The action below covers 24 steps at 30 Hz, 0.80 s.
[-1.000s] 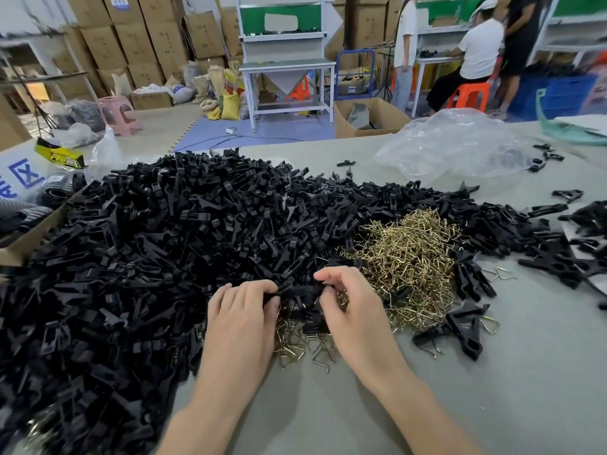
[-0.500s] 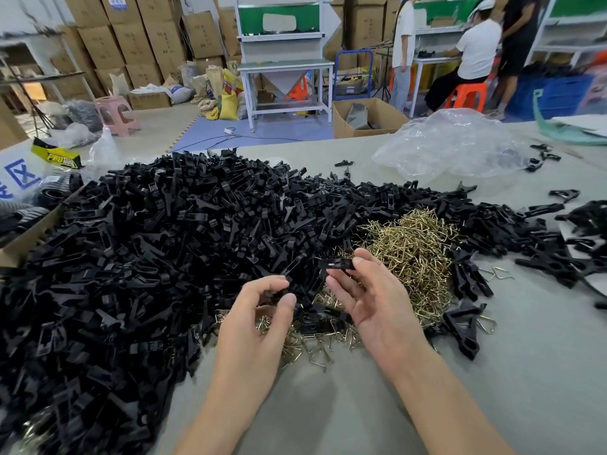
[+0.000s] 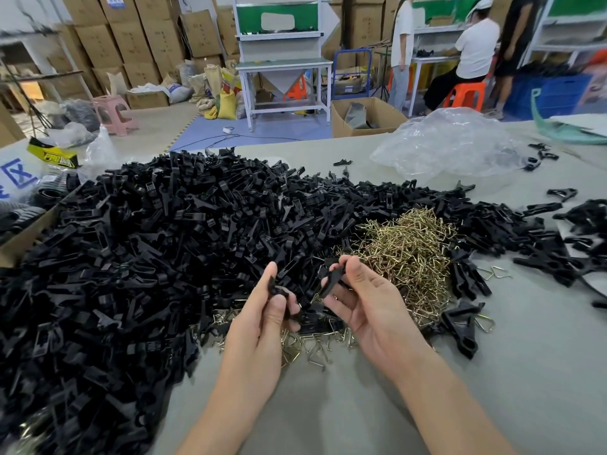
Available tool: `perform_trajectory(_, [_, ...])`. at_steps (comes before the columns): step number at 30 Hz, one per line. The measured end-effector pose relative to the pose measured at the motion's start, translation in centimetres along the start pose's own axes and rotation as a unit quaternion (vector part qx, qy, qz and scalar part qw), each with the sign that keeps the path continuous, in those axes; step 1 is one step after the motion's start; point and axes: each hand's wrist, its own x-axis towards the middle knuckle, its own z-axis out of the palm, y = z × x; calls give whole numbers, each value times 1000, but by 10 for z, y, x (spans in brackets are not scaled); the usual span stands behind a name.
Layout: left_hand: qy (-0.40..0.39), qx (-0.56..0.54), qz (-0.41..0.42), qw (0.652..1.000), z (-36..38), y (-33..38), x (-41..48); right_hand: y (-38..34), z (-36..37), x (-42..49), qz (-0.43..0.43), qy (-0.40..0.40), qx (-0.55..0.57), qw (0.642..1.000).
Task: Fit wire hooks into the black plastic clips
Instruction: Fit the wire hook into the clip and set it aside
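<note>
Two clips (image 3: 331,279), one apiece in the hands (image 3: 371,310)

blue "区" on white sheet (image 3: 13,165).

Bright, even overhead light, soft shadows beneath the forearms, wide-angle bending at edges, slightly blurred background.

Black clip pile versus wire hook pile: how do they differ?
The black clip pile is far larger, covering the left and middle; the wire hook pile is a small mound toward its right. Clips are black plastic, hooks shiny gold-coloured wire. Both lie loose on the table.
</note>
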Motion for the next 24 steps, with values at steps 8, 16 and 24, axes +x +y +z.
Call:
perform_trajectory(8, [28,-53,-29,998,-2,13,1,10,1,-2,-44,-59,-129,989])
perform_trajectory(16, [12,-73,-48,996,1,14,-2,13,6,-5,-49,-72,-188,978])
perform_trajectory(24, [27,-51,-43,997,2,11,-3,13,6,-7,-61,-67,-216,972])
